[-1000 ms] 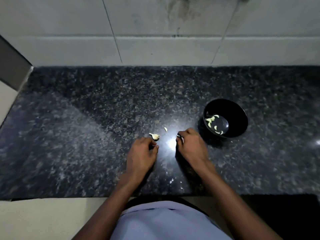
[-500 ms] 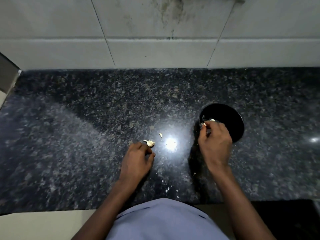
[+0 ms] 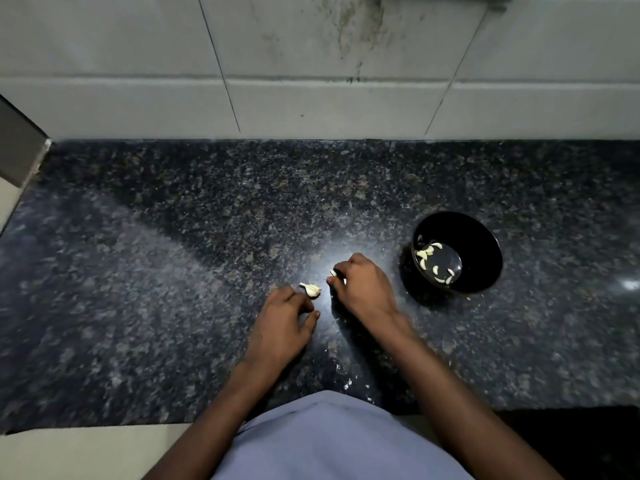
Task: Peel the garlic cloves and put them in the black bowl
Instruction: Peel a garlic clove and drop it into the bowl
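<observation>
Fingertips [image 3: 332,278] of your right hand [image 3: 363,289] pinch a small garlic clove [image 3: 333,273] mid-worktop [image 3: 173,271]; strip its skin fully before the black bowl [image 3: 485,251].

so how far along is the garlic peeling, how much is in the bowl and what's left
Done: several peeled cloves lie in the black bowl. In hand: the right hand pinches a small pale piece at its fingertips, too small to tell whether clove or skin. Left: a garlic piece with its skin on lies on the countertop by the left hand.
</observation>
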